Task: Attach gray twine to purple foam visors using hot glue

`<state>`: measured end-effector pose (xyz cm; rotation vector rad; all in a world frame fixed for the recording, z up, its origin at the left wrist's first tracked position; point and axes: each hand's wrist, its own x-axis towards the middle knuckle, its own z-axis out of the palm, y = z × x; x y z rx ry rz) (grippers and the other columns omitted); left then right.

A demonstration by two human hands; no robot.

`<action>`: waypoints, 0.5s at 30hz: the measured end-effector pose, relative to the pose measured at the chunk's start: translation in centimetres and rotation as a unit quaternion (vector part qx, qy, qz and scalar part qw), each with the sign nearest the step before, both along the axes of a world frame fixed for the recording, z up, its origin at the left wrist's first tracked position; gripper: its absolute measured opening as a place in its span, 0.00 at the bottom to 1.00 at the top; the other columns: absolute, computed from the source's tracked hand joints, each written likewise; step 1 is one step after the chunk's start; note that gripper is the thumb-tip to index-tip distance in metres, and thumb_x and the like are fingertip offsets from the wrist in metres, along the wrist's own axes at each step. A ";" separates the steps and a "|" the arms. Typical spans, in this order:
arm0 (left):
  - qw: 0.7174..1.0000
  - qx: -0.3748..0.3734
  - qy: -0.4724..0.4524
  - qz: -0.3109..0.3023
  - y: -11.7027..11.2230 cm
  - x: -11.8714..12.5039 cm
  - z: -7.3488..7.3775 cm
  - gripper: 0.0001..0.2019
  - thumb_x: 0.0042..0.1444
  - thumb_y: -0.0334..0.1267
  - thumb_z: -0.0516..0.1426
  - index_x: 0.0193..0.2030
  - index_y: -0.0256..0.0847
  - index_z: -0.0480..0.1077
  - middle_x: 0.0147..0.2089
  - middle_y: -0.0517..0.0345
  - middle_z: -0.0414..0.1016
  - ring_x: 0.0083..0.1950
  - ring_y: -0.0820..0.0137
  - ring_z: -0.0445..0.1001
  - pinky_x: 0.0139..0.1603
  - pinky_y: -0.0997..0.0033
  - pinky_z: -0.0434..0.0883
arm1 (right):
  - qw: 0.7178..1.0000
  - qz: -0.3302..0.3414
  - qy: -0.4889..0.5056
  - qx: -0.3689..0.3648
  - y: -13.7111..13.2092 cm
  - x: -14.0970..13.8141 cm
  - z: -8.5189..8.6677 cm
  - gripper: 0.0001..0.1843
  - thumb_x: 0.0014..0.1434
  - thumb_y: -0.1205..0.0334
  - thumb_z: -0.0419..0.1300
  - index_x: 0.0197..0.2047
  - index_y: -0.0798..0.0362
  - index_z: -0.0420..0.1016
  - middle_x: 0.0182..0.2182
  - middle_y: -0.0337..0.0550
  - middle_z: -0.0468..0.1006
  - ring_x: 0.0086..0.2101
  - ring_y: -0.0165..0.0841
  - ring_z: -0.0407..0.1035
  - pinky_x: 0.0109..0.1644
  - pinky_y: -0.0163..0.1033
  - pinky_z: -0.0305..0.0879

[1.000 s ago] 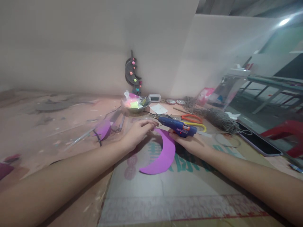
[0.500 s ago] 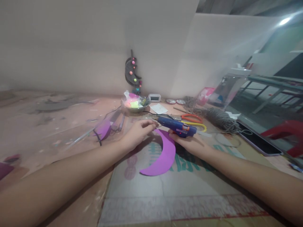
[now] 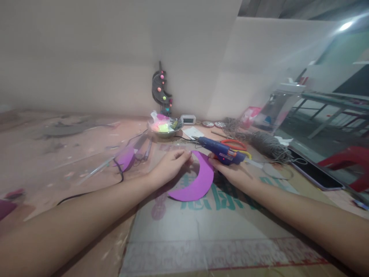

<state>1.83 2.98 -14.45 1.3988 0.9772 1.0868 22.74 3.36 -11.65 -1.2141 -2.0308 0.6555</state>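
A purple crescent cutout (image 3: 203, 177) is held above the printed cardboard (image 3: 173, 231). My left hand (image 3: 174, 163) pinches its upper tip between thumb and fingers. My right hand (image 3: 227, 171) is closed around a blue hot glue gun (image 3: 220, 149), whose nozzle points left, above the crescent's top end. The right thumb and fingertips lie close to the crescent's right edge; whether they also grip it I cannot tell. A small red light glows on the gun.
At the back stand a bowl of colourful bits (image 3: 165, 130), a small white digital clock (image 3: 188, 119) and a dark crescent ornament with pompoms (image 3: 159, 89). To the right lie scissors (image 3: 233, 144), grey yarn (image 3: 266, 146), a phone (image 3: 317, 169) and a plastic jug (image 3: 278, 109).
The crescent has risen slightly, its lower tip moving up. The glue gun has shifted right and its nozzle is now farther from my left fingers.
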 end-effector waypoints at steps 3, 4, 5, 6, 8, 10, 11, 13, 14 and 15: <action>0.999 0.025 0.035 -0.015 0.1 -0.1 -0.1 0.15 0.60 0.47 0.56 0.32 0.36 0.71 0.31 0.57 0.72 0.32 0.73 0.69 0.34 0.74 0.67 | 1.000 -0.014 -0.021 -0.005 -0.3 -0.1 0.4 0.13 0.60 0.49 0.54 0.32 0.49 0.70 0.31 0.42 0.78 0.35 0.40 0.73 0.45 0.47 0.72; 0.998 0.031 0.046 -0.022 0.0 -0.1 0.0 0.14 0.60 0.46 0.56 0.33 0.36 0.72 0.32 0.56 0.73 0.33 0.72 0.70 0.36 0.73 0.68 | 1.000 -0.020 -0.020 -0.007 -0.3 -0.1 0.4 0.13 0.60 0.49 0.53 0.32 0.49 0.71 0.31 0.42 0.78 0.35 0.41 0.74 0.46 0.48 0.72; 0.997 0.036 0.056 -0.031 -0.1 -0.1 0.0 0.14 0.59 0.46 0.57 0.33 0.36 0.72 0.32 0.56 0.74 0.34 0.71 0.71 0.38 0.72 0.68 | 1.000 -0.024 -0.014 -0.009 -0.3 -0.1 0.3 0.13 0.60 0.49 0.53 0.33 0.48 0.71 0.32 0.43 0.78 0.36 0.42 0.74 0.47 0.50 0.72; 0.996 0.040 0.065 -0.041 -0.2 0.0 0.1 0.14 0.59 0.46 0.57 0.34 0.36 0.73 0.33 0.56 0.74 0.35 0.71 0.72 0.39 0.72 0.69 | 1.000 -0.023 -0.007 -0.009 -0.3 -0.2 0.1 0.13 0.59 0.49 0.53 0.34 0.48 0.71 0.32 0.44 0.79 0.37 0.43 0.74 0.48 0.52 0.72; 0.994 0.047 0.088 -0.050 -0.4 0.0 0.2 0.14 0.59 0.45 0.57 0.33 0.36 0.73 0.32 0.57 0.74 0.34 0.72 0.72 0.39 0.72 0.68 | 1.000 -0.017 0.009 -0.006 -0.2 -0.3 -0.2 0.13 0.58 0.49 0.54 0.35 0.48 0.71 0.34 0.45 0.79 0.39 0.44 0.74 0.51 0.55 0.70; 0.990 0.055 0.120 -0.038 -0.5 0.0 0.3 0.14 0.59 0.45 0.56 0.32 0.37 0.73 0.30 0.58 0.74 0.31 0.73 0.70 0.36 0.73 0.67 | 1.000 -0.009 0.019 0.000 -0.2 -0.4 -0.4 0.12 0.58 0.48 0.54 0.36 0.47 0.71 0.36 0.45 0.79 0.41 0.44 0.74 0.54 0.55 0.69; 0.989 0.059 0.134 -0.030 -0.6 0.0 0.3 0.14 0.59 0.45 0.56 0.31 0.37 0.73 0.29 0.59 0.74 0.30 0.73 0.70 0.35 0.73 0.66 | 1.000 -0.007 0.023 0.001 -0.2 -0.5 -0.4 0.13 0.57 0.48 0.55 0.37 0.47 0.72 0.37 0.44 0.79 0.41 0.44 0.74 0.54 0.55 0.69; 0.986 0.068 0.154 -0.013 -0.6 0.0 0.4 0.13 0.59 0.44 0.56 0.30 0.37 0.73 0.28 0.60 0.73 0.30 0.73 0.69 0.35 0.73 0.66 | 1.000 -0.002 0.031 -0.002 -0.2 -0.6 -0.4 0.14 0.57 0.47 0.56 0.38 0.47 0.72 0.38 0.44 0.79 0.41 0.44 0.74 0.55 0.54 0.69; 0.984 0.073 0.162 -0.006 -0.6 0.0 0.4 0.12 0.59 0.44 0.56 0.30 0.38 0.73 0.28 0.61 0.73 0.31 0.73 0.70 0.36 0.73 0.65 | 0.999 0.001 0.034 -0.005 -0.2 -0.6 -0.4 0.14 0.56 0.47 0.57 0.39 0.47 0.72 0.38 0.44 0.79 0.41 0.44 0.74 0.55 0.54 0.69; 0.983 0.076 0.170 0.000 -0.6 0.0 0.4 0.11 0.58 0.43 0.56 0.31 0.38 0.73 0.28 0.61 0.74 0.31 0.73 0.70 0.36 0.73 0.65 | 0.999 0.004 0.037 -0.008 -0.2 -0.5 -0.4 0.14 0.56 0.47 0.57 0.39 0.47 0.73 0.38 0.44 0.79 0.42 0.43 0.74 0.55 0.54 0.68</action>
